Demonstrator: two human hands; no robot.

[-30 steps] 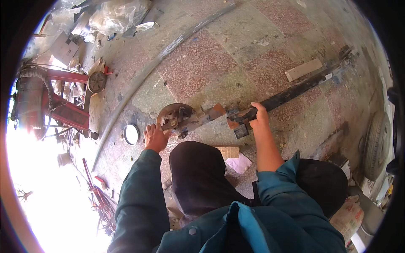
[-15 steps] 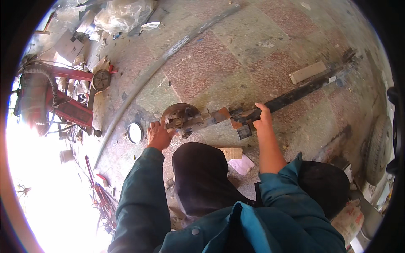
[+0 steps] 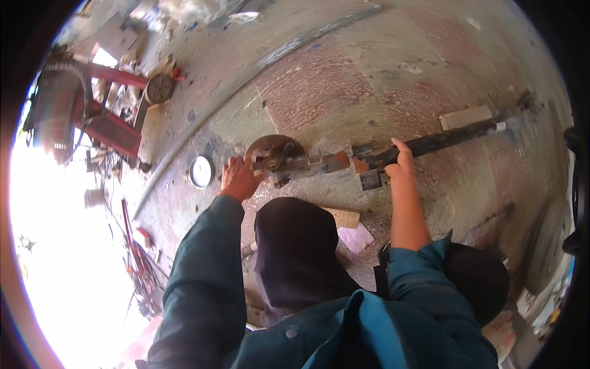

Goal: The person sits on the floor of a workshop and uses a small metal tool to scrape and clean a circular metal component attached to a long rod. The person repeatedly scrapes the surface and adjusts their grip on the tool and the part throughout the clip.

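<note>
Here's the axle (image 3: 439, 143), a long dark bar stretched across the floor (image 3: 319, 86) just ahead of the person's knees, tilting up towards the right. A rusty disc (image 3: 276, 147) sits at its left end, and a square bracket (image 3: 370, 179) juts from the near side around the middle.

The right grip (image 3: 401, 161) is clamped on the bar just right of that bracket, one finger over the top, thumb on the near side. The left grip (image 3: 241, 178) is at the disc end, fingers bent, thumb out towards the bar; whether it closes right around, I can't tell!

Close by, a plank (image 3: 465, 117) lies just beyond the right half, and a pale ring (image 3: 201, 172) sits left of the left grip. Nearer the knees, there's a wood block (image 3: 342, 218) with pink paper (image 3: 355, 237) against it.

Farther out, a grey pipe (image 3: 209, 111) slants across the tiles, a red machine (image 3: 110, 126) stands at left, and over on the right, a tyre (image 3: 541, 246), blurred.
</note>
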